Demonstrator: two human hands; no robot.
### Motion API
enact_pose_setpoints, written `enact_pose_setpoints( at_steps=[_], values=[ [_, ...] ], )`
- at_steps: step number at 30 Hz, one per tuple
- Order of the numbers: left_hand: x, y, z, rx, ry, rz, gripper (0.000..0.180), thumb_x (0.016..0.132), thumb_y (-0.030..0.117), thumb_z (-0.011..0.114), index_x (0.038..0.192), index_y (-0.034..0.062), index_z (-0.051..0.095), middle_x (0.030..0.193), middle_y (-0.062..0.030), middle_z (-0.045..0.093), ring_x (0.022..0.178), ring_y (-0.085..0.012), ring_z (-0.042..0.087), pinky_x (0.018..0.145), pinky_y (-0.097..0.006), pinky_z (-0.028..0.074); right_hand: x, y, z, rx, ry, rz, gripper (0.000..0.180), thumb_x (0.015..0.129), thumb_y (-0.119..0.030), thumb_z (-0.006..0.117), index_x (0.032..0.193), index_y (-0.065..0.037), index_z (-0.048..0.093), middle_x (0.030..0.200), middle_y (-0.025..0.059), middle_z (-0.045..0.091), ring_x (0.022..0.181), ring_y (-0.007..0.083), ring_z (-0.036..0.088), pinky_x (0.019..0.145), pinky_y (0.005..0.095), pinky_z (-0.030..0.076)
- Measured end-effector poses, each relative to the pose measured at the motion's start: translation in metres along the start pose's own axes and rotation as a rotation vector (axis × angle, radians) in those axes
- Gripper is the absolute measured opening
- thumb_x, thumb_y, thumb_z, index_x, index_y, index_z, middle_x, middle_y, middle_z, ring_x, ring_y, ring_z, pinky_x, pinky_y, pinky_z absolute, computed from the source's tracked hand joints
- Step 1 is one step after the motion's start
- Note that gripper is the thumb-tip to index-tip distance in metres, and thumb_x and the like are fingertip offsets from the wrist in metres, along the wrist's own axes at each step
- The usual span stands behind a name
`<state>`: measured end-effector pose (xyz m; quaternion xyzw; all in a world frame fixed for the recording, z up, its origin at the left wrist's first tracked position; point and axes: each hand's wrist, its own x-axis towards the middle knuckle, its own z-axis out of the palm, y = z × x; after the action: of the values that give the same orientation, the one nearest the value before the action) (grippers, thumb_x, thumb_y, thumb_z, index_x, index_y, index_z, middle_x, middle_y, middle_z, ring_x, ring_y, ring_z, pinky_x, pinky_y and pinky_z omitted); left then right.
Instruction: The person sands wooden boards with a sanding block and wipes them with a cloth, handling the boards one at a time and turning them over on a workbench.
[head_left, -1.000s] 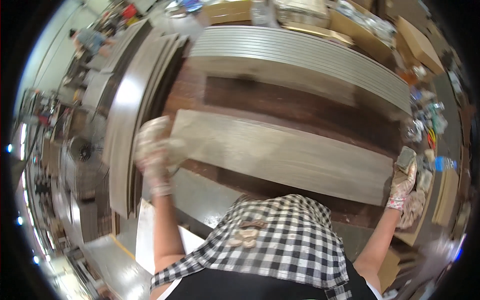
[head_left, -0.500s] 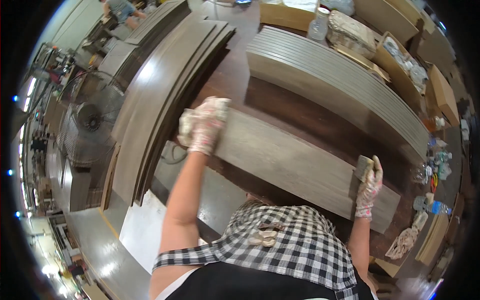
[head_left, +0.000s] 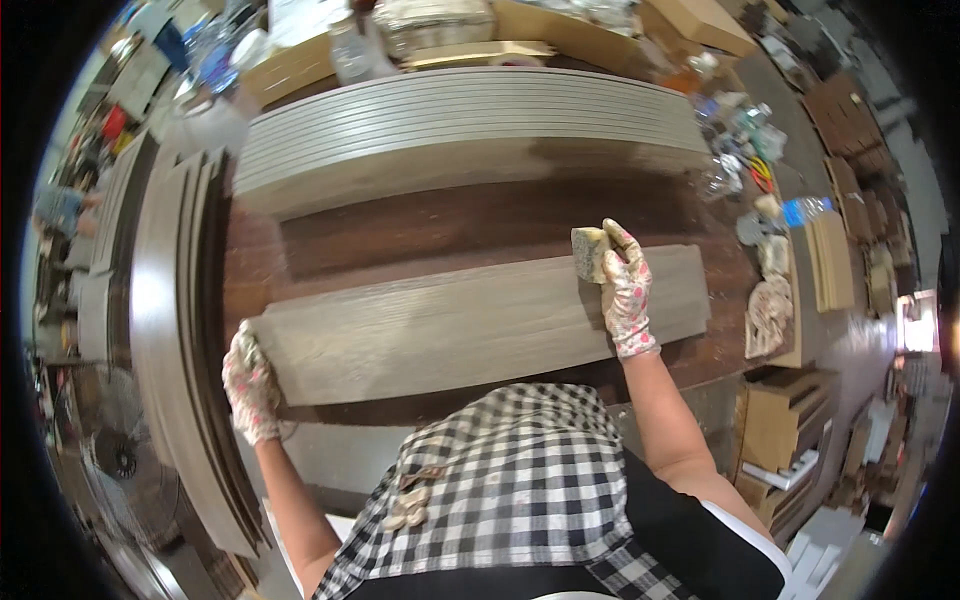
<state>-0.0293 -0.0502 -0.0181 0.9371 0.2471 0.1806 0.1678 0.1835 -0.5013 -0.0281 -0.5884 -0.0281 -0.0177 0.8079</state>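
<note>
Our right hand (head_left: 628, 292) pinches a block (head_left: 588, 256) over the right of the board (head_left: 450, 330); our left hand (head_left: 250, 388), grip unclear to us, is at the board's left end. Hard pressing could slide the board.

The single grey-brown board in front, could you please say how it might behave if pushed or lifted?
The board lies flat on the dark table, so it seems unlikely to roll or tip. Its plank shape suggests stiffness; its length could make it swing if pushed near one end.
</note>
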Motion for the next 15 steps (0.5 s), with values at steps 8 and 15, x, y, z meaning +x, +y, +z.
enact_pose_setpoints(
  at_steps=[8, 15],
  values=[
    [-0.031, 0.050, 0.011, 0.283, -0.057, -0.151, 0.033, 0.090, 0.016, 0.044, 0.121, 0.0099, 0.052, 0.112, -0.0120, 0.057, 0.103, -0.0294, 0.051, 0.089, -0.038, 0.041, -0.007, -0.054, -0.039, -0.341, -0.011, 0.079, 0.036, 0.084, -0.004, 0.054, 0.120, 0.001, 0.050, 0.116, 0.0075, 0.054, 0.105, 0.0139, 0.052, 0.090, 0.0269, 0.042],
    [-0.044, 0.057, 0.029, -0.070, 0.260, -0.198, 0.023, 0.090, 0.016, 0.051, 0.109, 0.0070, 0.058, 0.103, -0.0099, 0.061, 0.093, -0.0223, 0.058, 0.082, -0.032, 0.046, -0.005, -0.019, 0.110, -0.812, -0.660, -0.254, 0.033, 0.077, -0.024, 0.066, 0.104, -0.005, 0.061, 0.106, 0.0111, 0.059, 0.101, 0.0238, 0.057, 0.089, 0.0321, 0.044]
  ],
)
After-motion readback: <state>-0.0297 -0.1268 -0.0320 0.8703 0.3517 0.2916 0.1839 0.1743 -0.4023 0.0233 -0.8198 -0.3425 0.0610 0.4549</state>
